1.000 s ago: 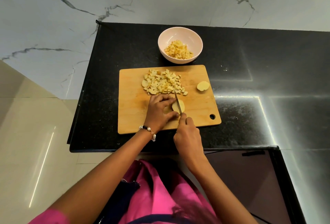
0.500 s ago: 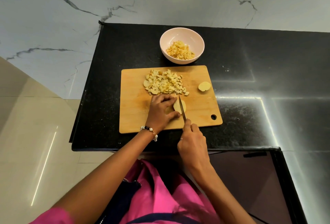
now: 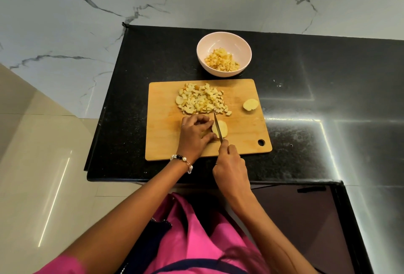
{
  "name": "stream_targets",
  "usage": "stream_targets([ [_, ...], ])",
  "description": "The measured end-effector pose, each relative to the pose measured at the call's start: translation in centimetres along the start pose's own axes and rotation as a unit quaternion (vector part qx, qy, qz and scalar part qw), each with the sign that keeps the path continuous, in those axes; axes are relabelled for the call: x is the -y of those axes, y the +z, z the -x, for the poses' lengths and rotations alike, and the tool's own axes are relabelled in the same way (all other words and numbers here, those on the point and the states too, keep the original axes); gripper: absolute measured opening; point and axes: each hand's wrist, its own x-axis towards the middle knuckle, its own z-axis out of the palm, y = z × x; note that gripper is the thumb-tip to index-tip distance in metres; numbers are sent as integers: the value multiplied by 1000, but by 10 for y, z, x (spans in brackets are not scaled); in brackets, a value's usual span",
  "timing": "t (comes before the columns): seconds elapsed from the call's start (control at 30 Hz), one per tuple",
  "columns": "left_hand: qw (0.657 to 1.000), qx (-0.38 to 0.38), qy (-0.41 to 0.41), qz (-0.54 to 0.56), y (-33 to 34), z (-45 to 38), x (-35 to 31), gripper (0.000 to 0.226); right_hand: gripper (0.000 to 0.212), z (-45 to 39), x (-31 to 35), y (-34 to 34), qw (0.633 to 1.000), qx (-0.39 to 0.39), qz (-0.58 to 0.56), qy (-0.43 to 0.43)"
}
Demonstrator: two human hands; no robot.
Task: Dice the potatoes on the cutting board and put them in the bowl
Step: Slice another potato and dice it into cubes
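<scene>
A rectangular light-wood cutting board (image 3: 166, 142) with a round hole near its right front corner lies on a black speckled stone counter (image 3: 306, 98). The left hand (image 3: 194, 133), fingers curled, holds down a pale yellow peeled potato piece (image 3: 223, 129) at the centre front of the board. The right hand (image 3: 230, 165) grips the handle of a narrow steel-bladed knife (image 3: 217, 127); the handle is hidden inside the fist. The blade lies across the potato piece, just beside the left fingertips, tip pointing away from the person.

A heap of pale yellow diced potato (image 3: 200, 101) covers the rear centre of the board. A second, rounded potato piece (image 3: 250, 104) lies alone near the board's right edge, well apart from the heap.

A round pale pink bowl (image 3: 223, 39) stands on the counter just behind the board and contains more diced potato.

A bead bracelet (image 3: 182, 160) of white and dark beads circles the left wrist. No brand, label or writing is legible on any item.
</scene>
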Motion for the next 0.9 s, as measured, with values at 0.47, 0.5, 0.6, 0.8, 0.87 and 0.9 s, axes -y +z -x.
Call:
stream_targets([
  [0.47, 999, -1, -21, 24, -3, 0, -6, 40, 58, 16, -10, 8, 999, 27, 17, -15],
  [0.5, 999, 0, -23, 24, -4, 0, -6, 40, 58, 14, -11, 5, 999, 29, 8, -10],
  [0.6, 1000, 4, -23, 15, -3, 0, -5, 40, 57, 11, -8, -2, 1000, 1, -7, 2],
  [0.8, 999, 4, -33, 24, -4, 0, -6, 38, 57, -1, -3, -2, 1000, 13, -4, -5],
  [0.87, 999, 0, -38, 27, -3, -1, -6, 36, 57, -2, -1, 1, 1000, 12, 1, -1],
  [0.9, 999, -2, -43, 32, -3, -1, -6, 34, 57, -1, 0, 2, 1000, 8, 0, -3],
])
